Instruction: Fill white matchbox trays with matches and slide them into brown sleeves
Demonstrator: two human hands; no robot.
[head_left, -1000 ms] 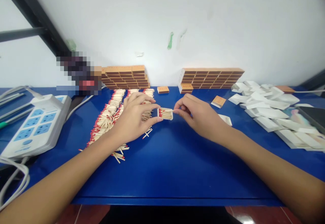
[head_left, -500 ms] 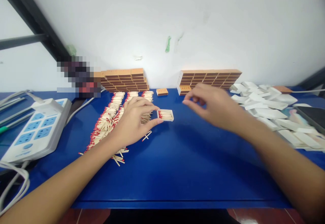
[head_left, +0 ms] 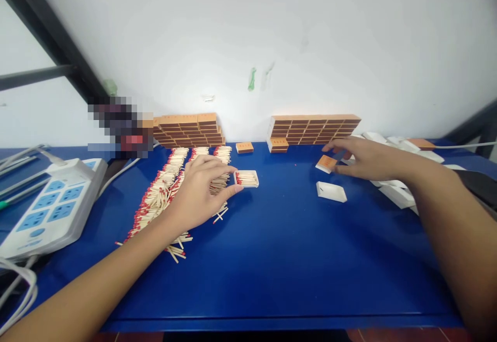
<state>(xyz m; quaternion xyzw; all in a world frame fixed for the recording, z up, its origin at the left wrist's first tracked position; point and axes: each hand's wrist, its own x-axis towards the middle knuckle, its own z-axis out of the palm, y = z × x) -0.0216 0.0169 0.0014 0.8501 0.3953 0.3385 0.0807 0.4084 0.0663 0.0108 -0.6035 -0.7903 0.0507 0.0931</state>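
Note:
My left hand (head_left: 199, 189) rests on a long pile of red-tipped matches (head_left: 166, 192) and pinches the left end of a small white tray filled with matches (head_left: 246, 178) between thumb and fingers. My right hand (head_left: 367, 160) is stretched out to the right, fingers spread, its fingertips touching a small orange matchbox sleeve (head_left: 326, 163) lying on the blue table (head_left: 272, 259). An empty white tray (head_left: 331, 191) lies just in front of that sleeve.
Two stacks of orange matchboxes (head_left: 190, 130) (head_left: 312, 129) stand against the white wall, with single boxes (head_left: 244, 147) between them. A heap of white trays (head_left: 396, 189) lies at the right. A white power strip (head_left: 50, 205) with cables sits at the left.
My right hand left the filled tray and swung right to the orange sleeve. My left hand stayed on the tray. The camera tilted slightly.

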